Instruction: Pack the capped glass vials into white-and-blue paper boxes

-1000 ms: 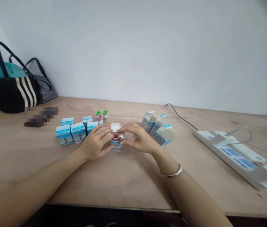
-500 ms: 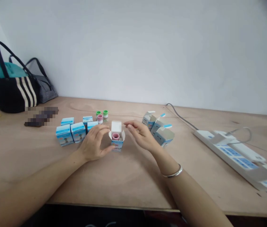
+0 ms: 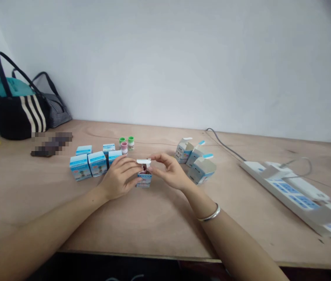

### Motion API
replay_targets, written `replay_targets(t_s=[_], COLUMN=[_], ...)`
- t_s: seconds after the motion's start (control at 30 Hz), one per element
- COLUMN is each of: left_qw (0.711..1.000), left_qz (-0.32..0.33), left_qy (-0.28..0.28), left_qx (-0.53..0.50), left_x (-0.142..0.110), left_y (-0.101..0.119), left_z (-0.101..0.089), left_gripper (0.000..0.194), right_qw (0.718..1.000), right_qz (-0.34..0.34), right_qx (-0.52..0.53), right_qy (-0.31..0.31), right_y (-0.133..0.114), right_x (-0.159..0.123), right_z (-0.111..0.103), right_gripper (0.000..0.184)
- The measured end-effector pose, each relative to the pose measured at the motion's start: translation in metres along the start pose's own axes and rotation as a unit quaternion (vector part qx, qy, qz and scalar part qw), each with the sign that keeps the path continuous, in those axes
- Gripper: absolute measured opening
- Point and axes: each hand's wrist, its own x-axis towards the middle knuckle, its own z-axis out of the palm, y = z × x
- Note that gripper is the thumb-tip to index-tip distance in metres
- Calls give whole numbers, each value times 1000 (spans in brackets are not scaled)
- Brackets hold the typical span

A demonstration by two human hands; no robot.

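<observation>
A small blue-and-white carton (image 3: 144, 180) stands upright on the table with its top flap tipped partly over the opening. Inside it a bit of a pink ring-shaped part (image 3: 144, 170) shows. My left hand (image 3: 123, 176) grips the carton's left side, its thumb at the front and fingers along the top edge. My right hand (image 3: 169, 169) pinches at the carton's flaps from the right, fingertips on the upper flap and side flap. To the left are several closed cartons (image 3: 80, 167). Behind stand small jars with green tops (image 3: 130, 143) and one with a pink top (image 3: 123, 146).
Several cartons with raised flaps (image 3: 202, 169) sit to the right. A white power strip (image 3: 294, 197) with plugs and a grey cable (image 3: 225, 143) lies farther right. At the left are a blurred dark object (image 3: 52, 145), a black striped bag (image 3: 19, 115) and a grey striped bag (image 3: 56, 109).
A shiny metal piece from my right hand went into the carton. That hand drew back, then returned to the flaps, and the top flap has folded forward. My left hand stayed at the carton.
</observation>
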Motion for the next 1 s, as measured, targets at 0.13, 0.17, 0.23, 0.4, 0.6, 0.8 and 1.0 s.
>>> replay_targets(t_s=[0.13,0.17,0.23,0.4,0.6,0.8,1.0], left_qw=[999,998,998,997,1000,1000,999], left_qz=[-30,-39,-46,-39,-9,3,-15], left_qy=[42,48,49,45,13,11,9], left_qx=[13,12,-3,-49,-15,-5,27], left_x=[-3,-3,-3,-5,-4,0,-2], left_y=[2,3,5,4,2,4,1], left_z=[0,0,1,7,5,-1,-1], left_gripper=[19,17,14,16,23,17,33], right_qw=[999,999,998,995,987,977,966], right_qz=[-28,-33,-45,-76,-108,-106,-53], right_qx=[-22,-29,-41,-58,-104,-151,-246], right_qy=[2,5,10,-14,-62,-109,-62], right_y=[-8,-9,-12,-12,-10,-12,-7], right_x=[-1,-1,-2,-2,-3,-6,4], right_z=[3,3,4,0,-5,1,2], right_gripper=[22,21,20,13,12,13,19])
